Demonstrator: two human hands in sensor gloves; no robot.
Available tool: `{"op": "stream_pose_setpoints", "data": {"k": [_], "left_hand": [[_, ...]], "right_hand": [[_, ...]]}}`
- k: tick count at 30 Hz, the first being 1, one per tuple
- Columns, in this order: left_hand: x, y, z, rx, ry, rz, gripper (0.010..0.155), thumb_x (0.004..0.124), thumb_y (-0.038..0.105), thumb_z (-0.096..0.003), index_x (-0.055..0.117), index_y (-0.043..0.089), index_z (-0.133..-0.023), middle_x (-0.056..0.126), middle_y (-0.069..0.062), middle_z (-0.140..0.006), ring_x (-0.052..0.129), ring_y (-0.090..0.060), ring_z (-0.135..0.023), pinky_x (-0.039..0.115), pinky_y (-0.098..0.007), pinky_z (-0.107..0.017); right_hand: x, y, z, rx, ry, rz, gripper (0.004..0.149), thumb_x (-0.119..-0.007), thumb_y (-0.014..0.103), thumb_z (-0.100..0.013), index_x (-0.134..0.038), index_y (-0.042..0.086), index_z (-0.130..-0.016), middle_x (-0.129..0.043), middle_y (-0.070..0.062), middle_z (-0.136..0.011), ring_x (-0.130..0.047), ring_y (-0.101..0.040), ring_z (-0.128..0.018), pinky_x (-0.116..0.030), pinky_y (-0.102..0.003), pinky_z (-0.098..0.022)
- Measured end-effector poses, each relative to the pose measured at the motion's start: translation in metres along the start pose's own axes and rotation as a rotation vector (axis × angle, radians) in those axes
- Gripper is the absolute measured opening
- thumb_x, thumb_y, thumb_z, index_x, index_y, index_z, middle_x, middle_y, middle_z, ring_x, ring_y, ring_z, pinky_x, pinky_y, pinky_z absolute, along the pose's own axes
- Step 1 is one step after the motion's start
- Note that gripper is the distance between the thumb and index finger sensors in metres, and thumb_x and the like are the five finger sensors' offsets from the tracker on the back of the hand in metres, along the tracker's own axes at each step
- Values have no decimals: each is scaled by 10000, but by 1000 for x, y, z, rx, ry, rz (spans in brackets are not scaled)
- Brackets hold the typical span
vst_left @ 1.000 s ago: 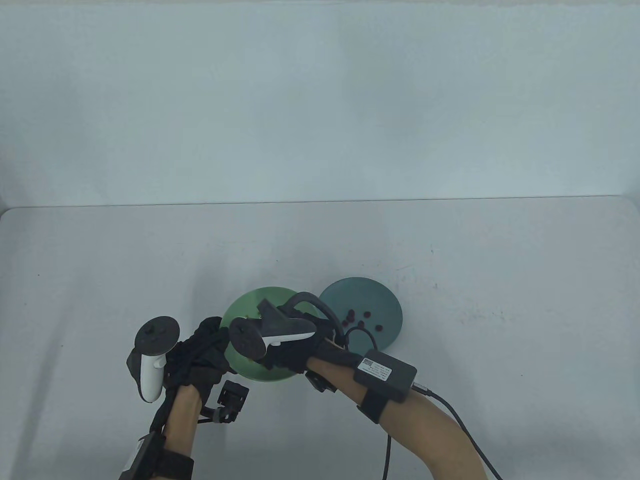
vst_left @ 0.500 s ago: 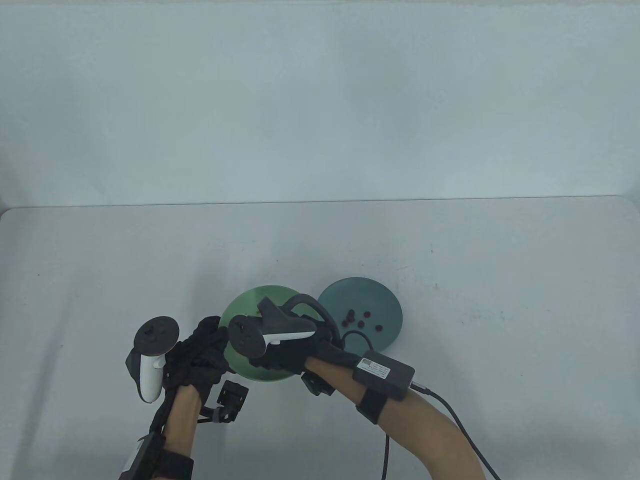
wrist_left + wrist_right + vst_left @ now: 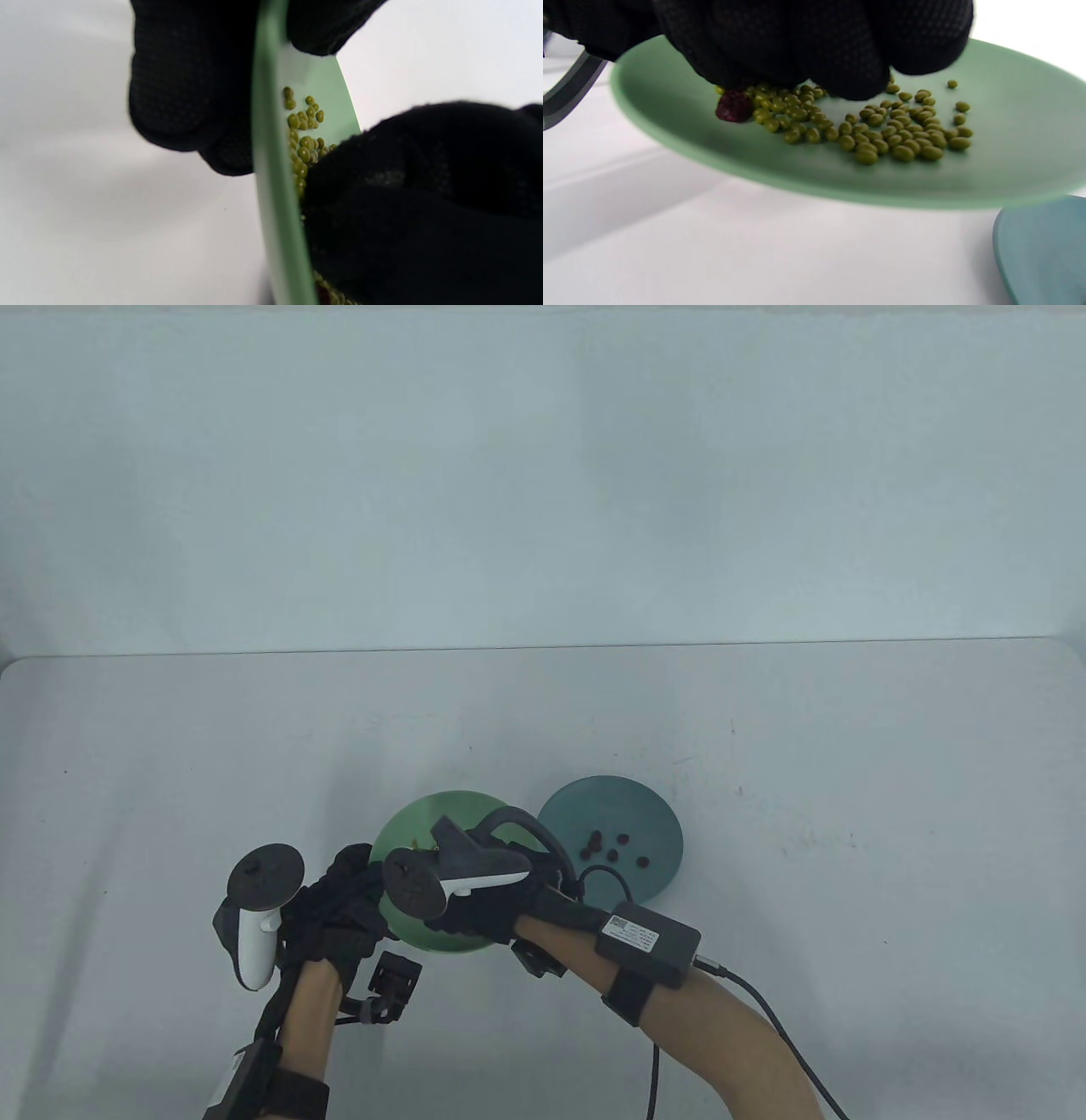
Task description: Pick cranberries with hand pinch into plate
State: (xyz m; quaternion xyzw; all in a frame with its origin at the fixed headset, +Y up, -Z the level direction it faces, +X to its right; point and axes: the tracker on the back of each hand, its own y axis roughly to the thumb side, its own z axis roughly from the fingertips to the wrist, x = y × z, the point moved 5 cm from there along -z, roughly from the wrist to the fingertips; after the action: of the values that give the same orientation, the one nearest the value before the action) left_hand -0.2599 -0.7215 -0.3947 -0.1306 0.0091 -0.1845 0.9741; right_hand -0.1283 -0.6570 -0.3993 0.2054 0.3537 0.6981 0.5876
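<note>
Box label: a white sticker sits on the black box (image 3: 649, 943) strapped to the right forearm, with a small dark code square at one end and rows of fine print beside it; all of it is too small to read.
Left forearm strap: a pale tag (image 3: 227, 1077) shows at the strap's edge, nothing legible on it.
Trackers: no readable marks on either one.
Green plate and blue plate: no print, no brand, no numbers showing.
Table: no readable signs.
</note>
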Motion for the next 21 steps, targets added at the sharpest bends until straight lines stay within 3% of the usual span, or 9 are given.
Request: {"op": "stream_pose_setpoints", "data": {"k": [12,21], "left_hand": [[1,0,0,0,10,4,512,660,221,-592,543,4,-1040,841,-172,-832,1091,-238,-516,971,-308,-393],[1,-1,0,-2,12,-4,512,662,220,-591,545,2,-1039,843,-172,-829,1092,-238,-512,973,-310,-382]], "right_hand": [[11,-4,1,2,-13,-12,492,-807,453,-508,-860,108,-855,-918,126,-433,-965,-60,-366,-881,-337,-370],[49,-25,15,-43,-95,-4,489,-807,452,-509,-860,110,-856,-918,126,-433,-965,-59,-367,-880,-337,-371]]}}
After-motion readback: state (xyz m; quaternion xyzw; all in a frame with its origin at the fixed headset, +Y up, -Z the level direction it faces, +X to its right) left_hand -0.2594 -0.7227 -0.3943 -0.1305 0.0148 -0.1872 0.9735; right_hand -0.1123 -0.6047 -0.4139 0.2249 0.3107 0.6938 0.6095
